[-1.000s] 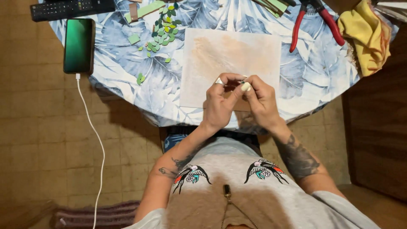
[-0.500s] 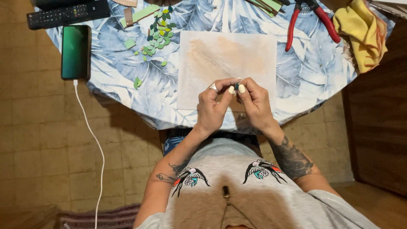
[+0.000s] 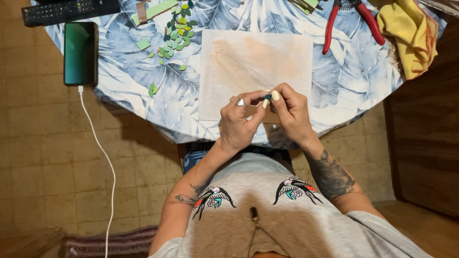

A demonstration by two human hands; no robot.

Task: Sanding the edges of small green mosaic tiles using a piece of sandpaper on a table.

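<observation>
Pinching a tiny dark green piece (image 3: 268, 97) between their fingertips, the left hand (image 3: 239, 125) and right hand (image 3: 292, 114) meet. A beige board (image 3: 253, 62) lies just beyond the fingers, with red pliers (image 3: 346, 19) farther off.

A round table (image 3: 143, 102) under a blue leaf-print cloth stands on a tan tiled floor (image 3: 43, 157).

a round table (image 3: 143, 95) under a blue-and-white leaf-print cloth carries everything; on it lie a beige board (image 3: 253, 62) near the middle, a scatter of small green pieces (image 3: 174, 36) beside it, a phone (image 3: 81, 53) with a white cable (image 3: 98, 143) at the left edge, a black remote (image 3: 67, 10), red-handled pliers (image 3: 351, 19), a yellow rag (image 3: 406, 33)
</observation>
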